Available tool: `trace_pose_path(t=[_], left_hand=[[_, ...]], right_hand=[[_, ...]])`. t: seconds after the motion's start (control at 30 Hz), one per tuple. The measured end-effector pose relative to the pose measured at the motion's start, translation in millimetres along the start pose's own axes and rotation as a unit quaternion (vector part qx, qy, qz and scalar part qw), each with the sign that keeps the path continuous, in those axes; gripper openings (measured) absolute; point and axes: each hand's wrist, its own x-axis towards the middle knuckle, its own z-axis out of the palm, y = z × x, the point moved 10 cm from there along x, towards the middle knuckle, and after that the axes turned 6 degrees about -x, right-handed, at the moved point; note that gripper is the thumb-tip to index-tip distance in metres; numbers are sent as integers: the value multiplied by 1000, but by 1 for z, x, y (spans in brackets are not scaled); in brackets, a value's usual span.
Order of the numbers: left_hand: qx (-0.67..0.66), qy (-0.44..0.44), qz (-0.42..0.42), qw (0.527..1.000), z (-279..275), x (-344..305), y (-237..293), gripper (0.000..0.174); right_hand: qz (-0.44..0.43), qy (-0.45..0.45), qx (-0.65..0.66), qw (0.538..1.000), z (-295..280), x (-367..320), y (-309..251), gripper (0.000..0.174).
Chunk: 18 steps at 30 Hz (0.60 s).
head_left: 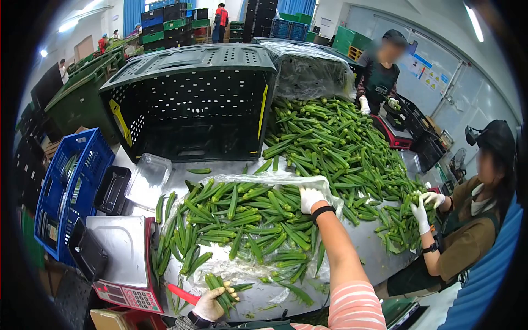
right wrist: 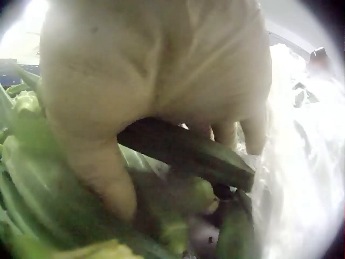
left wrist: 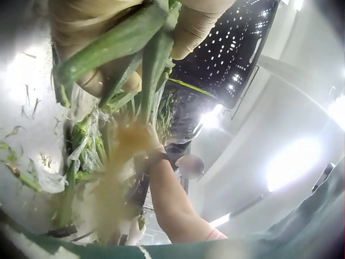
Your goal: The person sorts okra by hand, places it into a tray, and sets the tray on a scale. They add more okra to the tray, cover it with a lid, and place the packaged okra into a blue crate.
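Note:
My left hand [head_left: 209, 306], in a pale glove, grips a small bunch of okra [head_left: 218, 290] close over the table's near edge. The left wrist view shows the okra pods [left wrist: 148, 59] between the gloved thumb and fingers. At the back of the nearer okra pile [head_left: 236, 214], my gloved right hand [head_left: 312, 199] reaches down beside the clear plastic bag [head_left: 264, 179]. Up close, its thumb and fingers [right wrist: 253, 132] point down, spread to either side of an okra pod [right wrist: 188, 151] under the palm. The fingertips are partly hidden among the pods.
A red-and-white scale [head_left: 124, 247] stands left, with black trays [head_left: 88, 250] and a blue crate [head_left: 71, 187] beyond. A red stick-like object [head_left: 183, 295] lies by my left hand. A large black crate [head_left: 187, 104] and bigger okra heap [head_left: 330, 143] stand behind; two people work at right.

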Motion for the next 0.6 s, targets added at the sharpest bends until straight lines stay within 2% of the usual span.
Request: trace_pose_path(t=[0.1, 0.27, 0.33, 0.37, 0.43, 0.5, 0.53, 0.6], left_hand=[[0, 7, -11, 1000, -2, 1, -2, 31], [-1, 8, -11, 1000, -7, -2, -5, 30], [-7, 3, -21, 1000, -11, -5, -8, 29], [-12, -8, -28, 1000, -9, -6, -9, 29], [-22, -9, -39, 999, -3, -11, -9, 29], [-19, -16, -38, 999, -4, -14, -9, 29], [-16, -28, -36, 999, -1, -16, -7, 30], [-6, -36, -42, 998, 2, -21, -6, 31]], right_hand=[[-20, 24, -34, 999, -1, 1, -2, 59], [-27, 68, -36, 997, -4, -2, -6, 45], [-18, 98, -22, 995, -26, -17, -7, 40], [-14, 62, -12, 998, -32, -20, -9, 45], [-7, 22, 90, 996, -59, -37, -15, 55], [-54, 7, 202, 978, -75, -49, -27, 65], [-112, 43, 264, 957, -106, -72, -49, 67], [-118, 22, 248, 961, -118, -100, -83, 67]])
